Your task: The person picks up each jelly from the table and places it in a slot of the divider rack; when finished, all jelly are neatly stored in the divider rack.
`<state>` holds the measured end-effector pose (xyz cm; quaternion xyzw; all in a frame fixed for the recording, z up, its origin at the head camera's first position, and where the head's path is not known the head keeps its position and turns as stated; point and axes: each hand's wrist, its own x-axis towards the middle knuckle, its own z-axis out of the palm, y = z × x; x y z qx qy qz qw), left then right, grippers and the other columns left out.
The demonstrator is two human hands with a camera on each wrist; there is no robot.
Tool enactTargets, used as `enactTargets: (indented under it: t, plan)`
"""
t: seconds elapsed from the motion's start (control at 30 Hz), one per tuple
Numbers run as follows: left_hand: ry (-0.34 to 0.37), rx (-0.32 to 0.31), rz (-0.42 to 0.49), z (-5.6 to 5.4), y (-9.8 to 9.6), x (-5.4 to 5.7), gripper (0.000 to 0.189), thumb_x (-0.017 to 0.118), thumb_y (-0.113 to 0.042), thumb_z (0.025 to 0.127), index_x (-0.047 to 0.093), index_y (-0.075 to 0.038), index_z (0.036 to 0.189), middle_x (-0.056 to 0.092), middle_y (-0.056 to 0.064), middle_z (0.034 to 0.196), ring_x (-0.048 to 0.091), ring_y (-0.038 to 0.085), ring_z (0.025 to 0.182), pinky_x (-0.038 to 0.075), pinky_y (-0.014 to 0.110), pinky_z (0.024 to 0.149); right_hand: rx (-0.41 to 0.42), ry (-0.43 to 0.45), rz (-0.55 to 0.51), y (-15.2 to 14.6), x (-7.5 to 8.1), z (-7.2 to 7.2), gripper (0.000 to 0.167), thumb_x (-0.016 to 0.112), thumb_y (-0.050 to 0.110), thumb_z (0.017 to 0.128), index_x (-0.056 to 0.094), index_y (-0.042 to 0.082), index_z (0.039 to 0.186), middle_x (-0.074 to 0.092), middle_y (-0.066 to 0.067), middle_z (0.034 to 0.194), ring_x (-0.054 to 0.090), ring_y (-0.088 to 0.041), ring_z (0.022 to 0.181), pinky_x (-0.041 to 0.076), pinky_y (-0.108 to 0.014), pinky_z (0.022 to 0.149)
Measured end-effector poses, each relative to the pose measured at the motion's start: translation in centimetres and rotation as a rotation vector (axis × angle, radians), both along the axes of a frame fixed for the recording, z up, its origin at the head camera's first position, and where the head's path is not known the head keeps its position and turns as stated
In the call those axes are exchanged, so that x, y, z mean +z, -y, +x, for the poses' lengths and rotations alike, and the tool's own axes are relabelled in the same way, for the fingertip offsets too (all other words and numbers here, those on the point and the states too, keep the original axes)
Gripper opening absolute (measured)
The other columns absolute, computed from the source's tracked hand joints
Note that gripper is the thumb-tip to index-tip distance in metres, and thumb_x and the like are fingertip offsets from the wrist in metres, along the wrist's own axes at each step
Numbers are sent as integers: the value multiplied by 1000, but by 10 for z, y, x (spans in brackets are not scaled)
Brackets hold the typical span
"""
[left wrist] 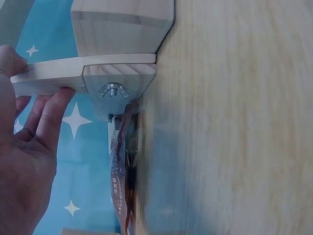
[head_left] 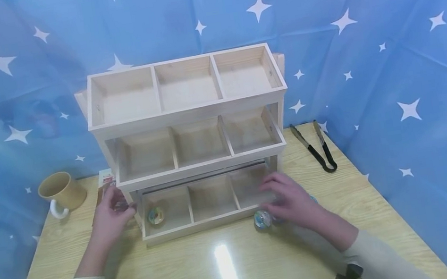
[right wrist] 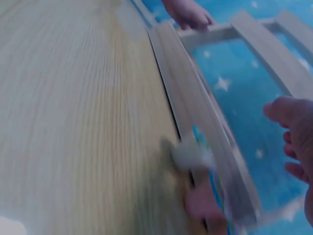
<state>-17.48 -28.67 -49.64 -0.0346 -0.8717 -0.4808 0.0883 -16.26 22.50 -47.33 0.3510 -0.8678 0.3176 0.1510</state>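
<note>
A three-tier wooden shelf stands on the table, each tier split into three compartments. My left hand grips its left upright, thumb on one face of the board and fingers on the other in the left wrist view. My right hand hovers by the bottom tier's right end, fingers loosely bent with nothing visible between them. Beneath it sit small round cups with printed lids, one on the table at the tier's front. The right wrist view shows a white cup and a pink cup, both blurred. Another cup lies in the bottom-left compartment.
A tan mug with a white handle stands at the left. Black-handled tongs lie to the right of the shelf. Behind the left upright leans a brown printed packet. A blue star-patterned curtain surrounds the table.
</note>
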Motion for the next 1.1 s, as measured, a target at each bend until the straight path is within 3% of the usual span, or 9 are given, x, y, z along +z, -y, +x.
enactTargets:
  t: [0.13, 0.2, 0.3, 0.5, 0.8, 0.87, 1.1]
  plan:
    - [8, 0, 12, 1, 1, 0, 51, 76, -4, 100, 54, -7, 146, 69, 20, 130, 65, 36, 126, 61, 53, 106, -75, -4, -9, -32, -6, 1, 51, 98, 4, 79, 76, 6, 125, 69, -5, 126, 63, -25, 121, 57, -28, 105]
    - [6, -4, 18, 1, 1, -1, 55, 75, -3, 100, 52, -7, 149, 68, 20, 131, 64, 36, 127, 60, 55, 107, -107, 14, -18, -46, -10, 3, 49, 97, 1, 80, 76, 6, 124, 68, -4, 124, 62, -24, 119, 60, -25, 98]
    - [-1, -7, 10, 0, 1, -3, 58, 75, -4, 100, 51, -8, 153, 67, 19, 132, 64, 35, 127, 59, 57, 107, -152, 62, -15, -65, -16, 6, 46, 97, 2, 81, 76, 6, 122, 67, -3, 124, 61, -24, 118, 64, -32, 91]
    - [-1, 8, 10, 2, 0, -3, 55, 76, -4, 99, 53, -8, 148, 69, 19, 130, 65, 35, 125, 60, 57, 107, -222, 150, 35, -90, -26, 13, 44, 94, 6, 86, 75, 6, 126, 67, -4, 128, 62, -27, 121, 56, -35, 103]
    - [-3, 6, 16, 2, -1, -2, 50, 75, -4, 99, 53, -8, 145, 69, 20, 130, 64, 35, 125, 60, 56, 109, -219, 213, 52, -108, -36, 19, 49, 95, 7, 85, 74, 6, 130, 67, -5, 126, 63, -26, 117, 59, -37, 98]
    - [-11, 3, 26, 2, -1, -2, 50, 76, -3, 99, 54, -7, 144, 69, 20, 129, 64, 35, 124, 57, 64, 110, -227, 242, 60, -110, -37, 20, 51, 96, 10, 86, 73, 6, 132, 66, -5, 127, 63, -27, 118, 58, -39, 101]
    - [-15, 12, 27, -1, -2, -5, 54, 77, -2, 97, 54, -8, 145, 69, 20, 124, 65, 34, 120, 55, 68, 111, -234, 351, 93, -119, -40, 21, 57, 94, 15, 89, 70, 5, 140, 64, -5, 130, 65, -32, 120, 57, -64, 107]
